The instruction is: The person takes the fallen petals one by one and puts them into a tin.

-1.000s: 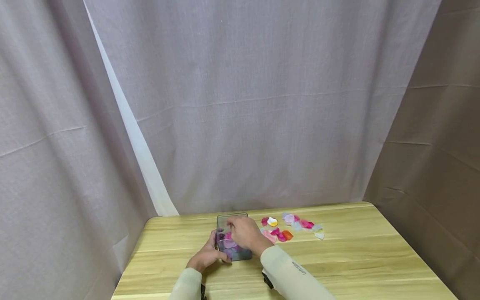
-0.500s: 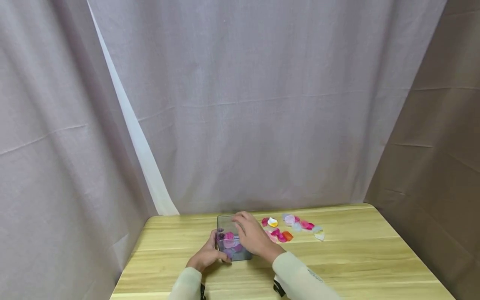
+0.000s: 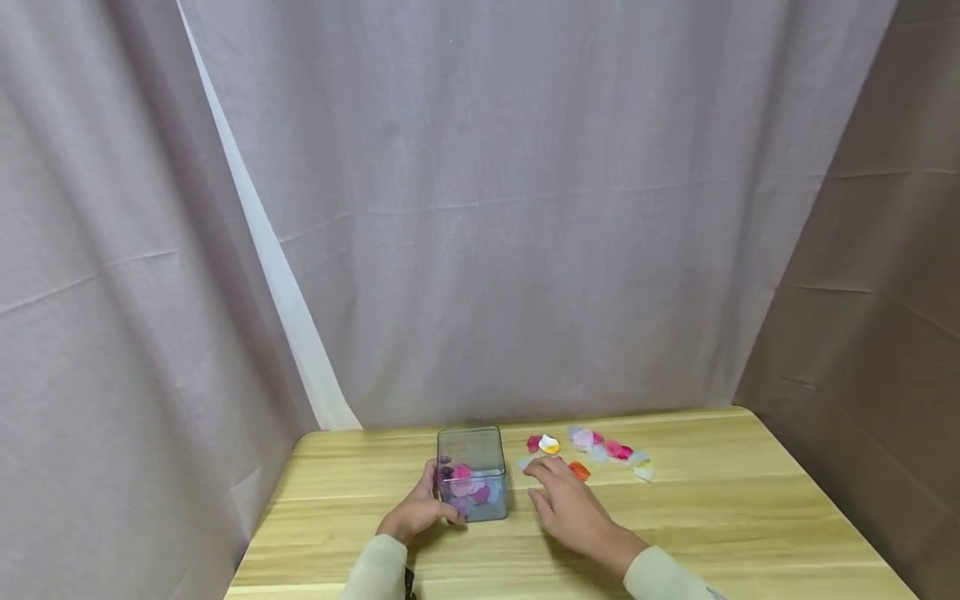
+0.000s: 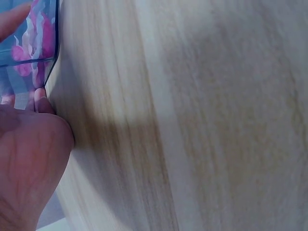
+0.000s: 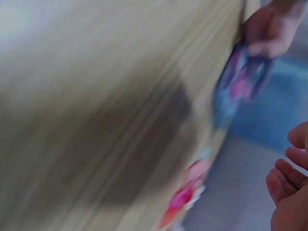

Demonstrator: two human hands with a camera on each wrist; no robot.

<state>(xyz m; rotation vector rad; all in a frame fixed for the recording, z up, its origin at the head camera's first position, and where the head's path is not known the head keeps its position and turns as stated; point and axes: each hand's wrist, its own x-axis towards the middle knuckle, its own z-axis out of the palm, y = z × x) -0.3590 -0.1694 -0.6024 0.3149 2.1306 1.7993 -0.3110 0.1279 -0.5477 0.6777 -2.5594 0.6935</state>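
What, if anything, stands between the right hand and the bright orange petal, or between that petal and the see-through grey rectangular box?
Nothing visible separates the right hand from the bright orange petal. Toward the see-through grey rectangular box, the hand's own fingers and a pale petal lie roughly between, then the box's side wall.

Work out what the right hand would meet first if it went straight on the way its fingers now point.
The right hand would probably meet the pale petal just ahead of its fingers; the hand's height over the table is unclear, so it might pass above and reach the clear box first.
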